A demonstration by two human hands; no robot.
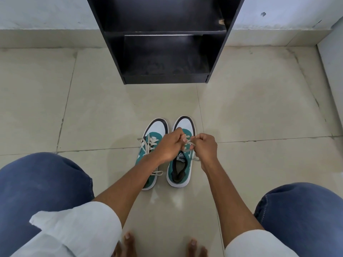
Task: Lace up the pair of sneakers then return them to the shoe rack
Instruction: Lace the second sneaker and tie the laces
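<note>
Two teal and white sneakers stand side by side on the floor, toes pointing at the rack. The left sneaker (156, 128) has white laces lying loose across its tongue and down its side. Over the right sneaker (182, 173) my left hand (169, 145) and my right hand (205, 146) are both closed on its white lace (189, 143), pinching strands just above the eyelets. My left forearm crosses over the heel of the left sneaker and hides part of it. The black shoe rack (165, 78) stands beyond the shoes with its shelves bare.
Beige floor tiles (259, 108) spread out on both sides of the shoes. My knees in blue jeans (42, 182) frame the lower corners, and my bare toes (130, 240) show at the bottom. A white wall runs behind the rack.
</note>
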